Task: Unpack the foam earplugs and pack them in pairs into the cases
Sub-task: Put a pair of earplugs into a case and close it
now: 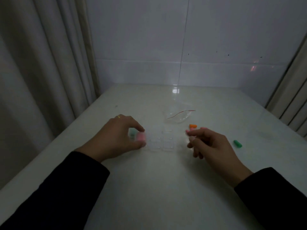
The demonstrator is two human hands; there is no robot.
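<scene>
My left hand (119, 135) pinches a small clear case (138, 136) between thumb and forefinger; a pink earplug and a green one show inside it. Several clear empty cases (163, 141) lie on the white table just right of that hand. My right hand (209, 143) hovers to their right, fingers curled, with a pink earplug (189, 130) at its fingertips. An orange earplug (193, 126) lies just beyond that hand. A green earplug (237, 143) lies on the table to the right.
A crumpled clear plastic bag (178, 116) with a red strip sits behind the cases. The white table (157, 188) meets a tiled wall at the back. Curtains hang at the left and the far right.
</scene>
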